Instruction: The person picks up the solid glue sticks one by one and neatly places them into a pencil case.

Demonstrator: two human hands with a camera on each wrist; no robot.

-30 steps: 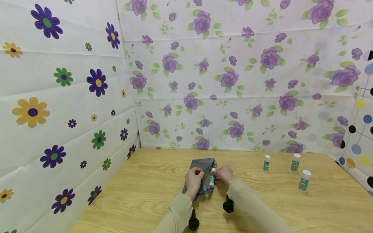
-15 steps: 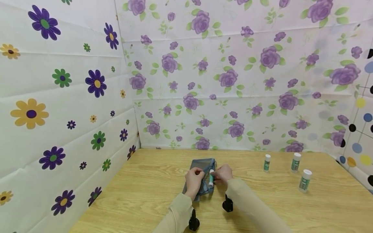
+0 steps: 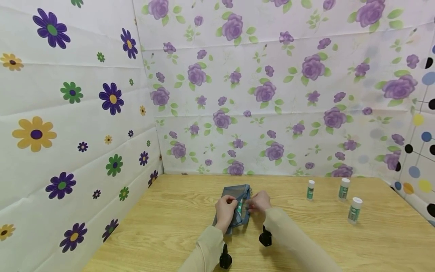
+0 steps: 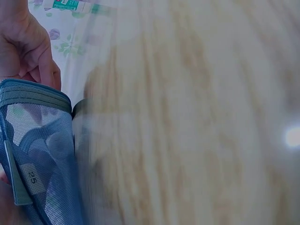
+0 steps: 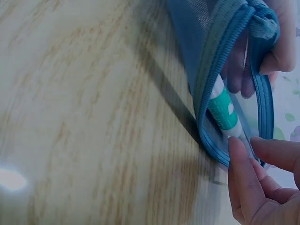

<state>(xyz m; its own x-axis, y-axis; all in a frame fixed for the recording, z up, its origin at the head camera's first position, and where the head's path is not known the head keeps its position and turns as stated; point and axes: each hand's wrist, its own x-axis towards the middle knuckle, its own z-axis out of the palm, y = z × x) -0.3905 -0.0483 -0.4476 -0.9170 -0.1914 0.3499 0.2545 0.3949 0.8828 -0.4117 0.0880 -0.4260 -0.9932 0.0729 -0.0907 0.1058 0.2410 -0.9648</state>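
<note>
Left hand (image 3: 224, 212): pinches the zippered rim of a blue mesh pouch (image 3: 232, 191), holding its mouth apart.
Right hand (image 3: 259, 202): thumb and fingers parted at that mouth, apparently gripping nothing, the tips just beside the end of a green-and-white tube (image 5: 224, 110).
Tube: tilted, lying just inside the pouch's mouth.
Three capped tubes (image 3: 344, 189): upright on the worktop (image 3: 163, 226), well apart from the pouch.
Risk: a slackened left pinch could let the mouth sag and the tube, so near the rim, slide out; careless fingertips might snag the zip.
</note>
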